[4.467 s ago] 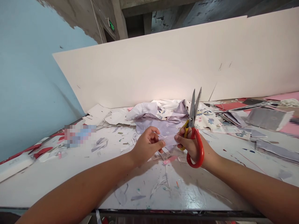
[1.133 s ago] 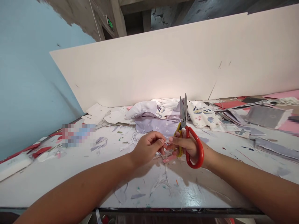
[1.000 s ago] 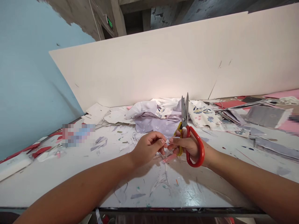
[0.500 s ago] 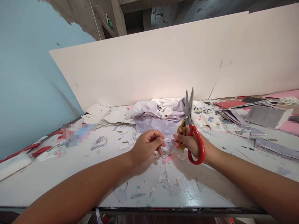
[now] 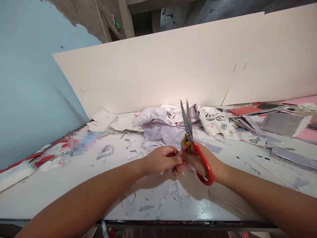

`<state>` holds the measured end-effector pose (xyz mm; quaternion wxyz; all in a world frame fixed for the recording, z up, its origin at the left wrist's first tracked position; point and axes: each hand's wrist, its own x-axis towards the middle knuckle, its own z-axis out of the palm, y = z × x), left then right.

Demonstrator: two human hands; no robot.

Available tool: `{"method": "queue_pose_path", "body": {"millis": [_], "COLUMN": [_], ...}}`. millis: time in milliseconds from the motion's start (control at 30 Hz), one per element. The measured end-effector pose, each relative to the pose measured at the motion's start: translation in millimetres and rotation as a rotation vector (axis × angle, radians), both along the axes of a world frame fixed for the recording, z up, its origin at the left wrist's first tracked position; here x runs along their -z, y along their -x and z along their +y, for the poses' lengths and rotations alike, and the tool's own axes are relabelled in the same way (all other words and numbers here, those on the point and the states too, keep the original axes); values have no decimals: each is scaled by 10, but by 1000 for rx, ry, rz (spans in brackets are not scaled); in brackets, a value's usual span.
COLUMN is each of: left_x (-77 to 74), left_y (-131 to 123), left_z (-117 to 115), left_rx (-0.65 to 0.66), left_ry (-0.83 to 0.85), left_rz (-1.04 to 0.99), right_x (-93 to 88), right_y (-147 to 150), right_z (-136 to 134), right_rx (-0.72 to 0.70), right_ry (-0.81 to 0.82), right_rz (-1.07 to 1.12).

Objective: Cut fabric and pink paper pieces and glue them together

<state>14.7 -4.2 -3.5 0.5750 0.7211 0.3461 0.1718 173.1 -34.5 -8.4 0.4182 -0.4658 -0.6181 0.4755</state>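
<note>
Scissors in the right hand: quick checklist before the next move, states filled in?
1. Scissors held in the right hand: ok.
2. Blades closed: not ok, tips stand apart.
3. Left hand clear of the blades: ok, below them in this view.
4. Grip on any piece between the fingertips: cannot tell, the fingers cover most of it.
5. Table free of scraps: not ok, scraps lie around the hands.
</note>
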Motion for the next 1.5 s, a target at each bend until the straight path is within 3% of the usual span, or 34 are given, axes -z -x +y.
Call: {"method": "queue_pose_path", "body": {"millis": [133,267,600,833,1100,1233,1500], "left_x": [40,41,106,141,32,10,-33], "left_y": [-14,-18,-21,-23,41,67,75], "left_z": [1,0,-55,-74,45,91,74], "left_rx": [-119,-197,-158,-242,-397,-467,-483], "left_ry": [-18,-6,-145,-172,-231,-229,-298], "left_rz": [-53,-108,-226,-304,-408,-461,-465], "right_x": [-1,1,2,39,-152,-177,-141], "right_y": [11,-7,-22,-33,-198,-250,-270], "right_z": [5,17,-31,-22,-77,-78,-67], "right_rx": [112,69,147,185,116,79,99], "right_ry": [-57,-59,-197,-285,-211,-273,-366], "right_rz": [-45,11,-70,-116,-600,-794,-911]}}
